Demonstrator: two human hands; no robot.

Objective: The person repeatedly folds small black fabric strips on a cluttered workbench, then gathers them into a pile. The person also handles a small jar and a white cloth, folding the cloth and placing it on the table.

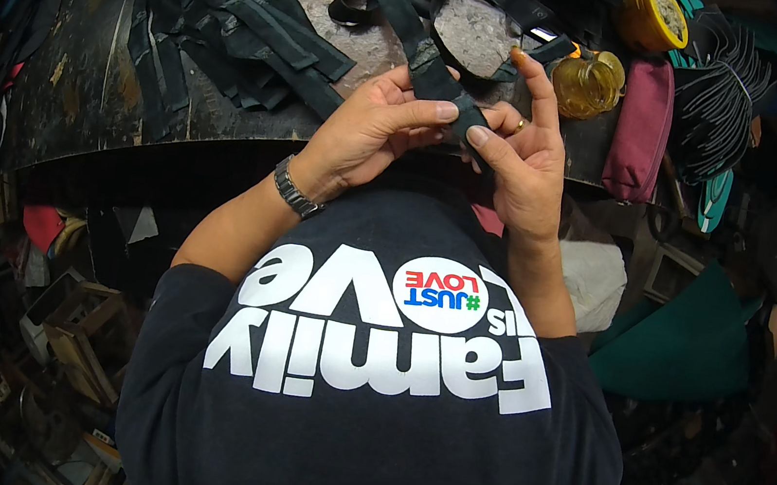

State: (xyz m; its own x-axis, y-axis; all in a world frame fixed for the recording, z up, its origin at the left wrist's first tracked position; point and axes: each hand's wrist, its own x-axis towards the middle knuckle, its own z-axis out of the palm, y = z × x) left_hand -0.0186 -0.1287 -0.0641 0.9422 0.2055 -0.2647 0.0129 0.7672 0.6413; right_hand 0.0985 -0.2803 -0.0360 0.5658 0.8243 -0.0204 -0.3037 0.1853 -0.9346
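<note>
My left hand (374, 128) and my right hand (518, 157) meet in front of my chest at the near edge of a dark worktable (84, 95). Both pinch the end of a long black fabric strap (428, 56), thumbs pressed on its top. The strap runs from my fingers up and to the left across the table, toward a loop at the back. The index finger of my right hand sticks up and a ring shows on that hand. A metal watch sits on my left wrist.
A pile of black straps (240, 27) lies at the back left of the table. To the right stand an amber glass jar (586, 82), a yellow tub (648, 22) and a maroon pouch (641, 129). Coiled dark cord (721, 100) and green sheets (679, 345) are at the right; clutter fills the floor on the left.
</note>
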